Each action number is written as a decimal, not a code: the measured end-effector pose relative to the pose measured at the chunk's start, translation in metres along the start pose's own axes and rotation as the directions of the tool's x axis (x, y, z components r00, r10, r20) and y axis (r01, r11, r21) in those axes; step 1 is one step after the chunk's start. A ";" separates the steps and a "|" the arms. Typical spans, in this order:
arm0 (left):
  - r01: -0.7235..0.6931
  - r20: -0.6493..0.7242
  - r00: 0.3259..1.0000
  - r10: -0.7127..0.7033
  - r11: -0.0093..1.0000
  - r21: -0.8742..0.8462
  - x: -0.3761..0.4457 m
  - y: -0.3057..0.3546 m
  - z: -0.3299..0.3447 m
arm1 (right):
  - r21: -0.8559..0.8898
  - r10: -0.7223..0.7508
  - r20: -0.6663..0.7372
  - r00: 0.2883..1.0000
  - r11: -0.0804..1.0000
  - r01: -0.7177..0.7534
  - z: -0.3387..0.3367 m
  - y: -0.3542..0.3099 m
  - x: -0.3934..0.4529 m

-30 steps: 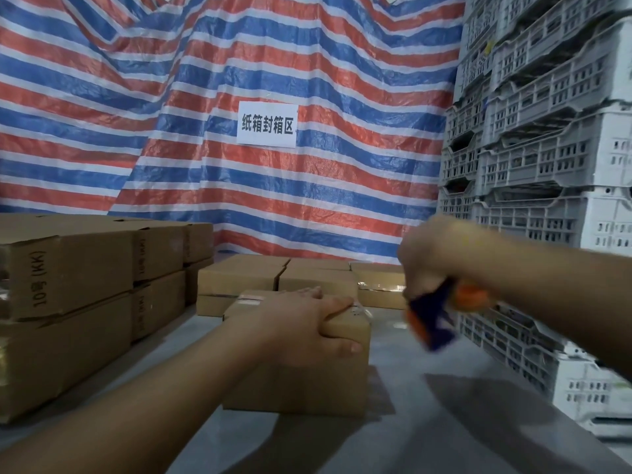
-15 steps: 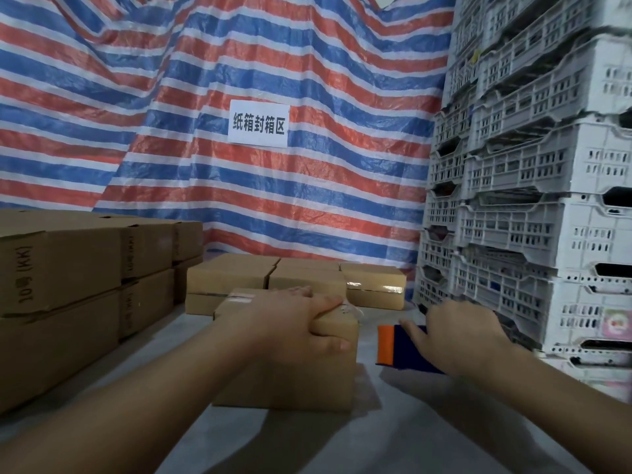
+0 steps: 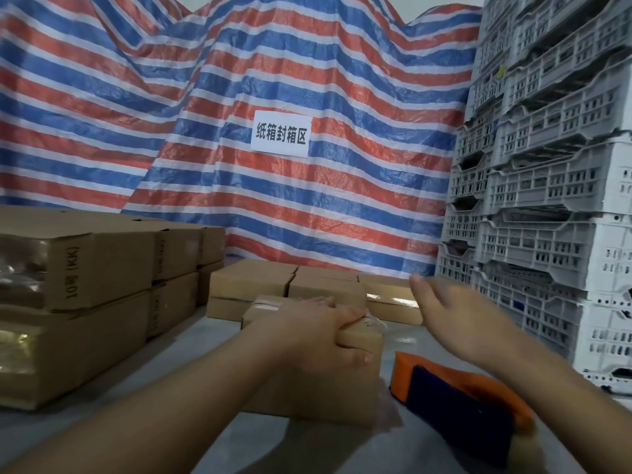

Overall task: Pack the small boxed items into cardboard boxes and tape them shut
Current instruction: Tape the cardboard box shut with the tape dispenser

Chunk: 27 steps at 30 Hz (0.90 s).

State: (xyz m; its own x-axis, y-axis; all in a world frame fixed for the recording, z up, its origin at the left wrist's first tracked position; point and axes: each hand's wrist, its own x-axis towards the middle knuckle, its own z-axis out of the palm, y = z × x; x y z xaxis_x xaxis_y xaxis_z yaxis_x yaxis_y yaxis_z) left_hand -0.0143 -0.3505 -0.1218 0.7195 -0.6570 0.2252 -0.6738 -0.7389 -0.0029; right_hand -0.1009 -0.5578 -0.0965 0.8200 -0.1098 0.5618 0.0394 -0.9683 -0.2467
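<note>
Trouble from here would most likely come from the loose tape end at the upper right corner of the cardboard box (image 3: 307,367) — a clear tail curls off there, and if I let it be, I judge the seal could lift or snag on my next pass. The box sits at lower centre of the head view on the grey bench (image 3: 164,364), and my left hand (image 3: 318,336) lies over its top right edge, fingers across the lid, thumb down the near face: a loose holding grip, not a clench. If that pressure slackens, the box could skid on the smooth surface.

My right hand (image 3: 455,319) hovers at centre right, palm open, fingers spread and blurred, holding nothing. Just below it the orange and blue tape dispenser (image 3: 455,395) lies on the bench beside the box — close enough that a careless sweep of my forearm might knock it. More sealed cartons (image 3: 102,265) stand stacked at the left.
</note>
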 end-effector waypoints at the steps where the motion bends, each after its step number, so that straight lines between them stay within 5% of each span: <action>1: 0.003 0.006 1.000 -0.003 1.000 0.001 0.000 0.000 0.000 | 0.261 0.020 0.000 1.000 0.965 -0.019 -0.005 -0.011 0.014; 3: 0.012 0.021 1.000 -0.012 1.000 0.007 0.000 0.001 -0.001 | 0.625 0.029 0.095 0.995 0.776 -0.082 -0.008 -0.034 0.042; 5: 0.015 0.032 0.999 -0.015 1.000 0.023 -0.001 0.003 -0.004 | 0.789 0.017 0.141 0.990 0.602 -0.123 0.001 -0.054 0.058; 11: -0.002 -0.004 1.000 0.002 0.998 0.058 -0.004 0.009 -0.005 | 0.812 0.096 0.309 0.946 0.492 -0.314 0.062 -0.063 0.045; 16: 0.021 -0.069 0.997 -0.018 0.999 0.034 -0.003 0.010 -0.003 | 0.941 0.125 0.198 0.972 0.253 -0.225 0.087 -0.041 0.027; 19: 0.012 -0.153 0.988 -0.018 0.999 -0.043 -0.007 0.010 -0.001 | 0.956 0.118 0.275 0.954 0.066 -0.284 0.095 -0.038 0.016; 21: -0.005 -0.198 0.980 -0.035 0.980 -0.197 -0.009 0.010 -0.003 | 0.944 0.123 0.316 0.941 0.060 -0.325 0.093 -0.038 0.010; 24: -0.069 -0.318 0.937 -0.143 0.818 -0.571 -0.020 0.003 -0.015 | 0.921 0.103 0.346 0.933 0.152 -0.358 0.085 -0.036 0.009; 27: -0.075 -0.481 0.830 -0.283 0.798 -0.598 -0.039 -0.023 -0.018 | 0.875 0.193 0.327 0.925 0.309 -0.374 0.076 -0.033 0.003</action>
State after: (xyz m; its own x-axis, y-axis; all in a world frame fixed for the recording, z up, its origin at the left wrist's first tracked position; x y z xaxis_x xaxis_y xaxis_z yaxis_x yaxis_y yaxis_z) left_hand -0.0300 -0.3055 -0.1134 0.7068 -0.2646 0.6561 -0.6921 -0.4508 0.5638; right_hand -0.0563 -0.5095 -0.1463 0.9528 -0.2155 0.2140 0.2054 -0.0616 -0.9767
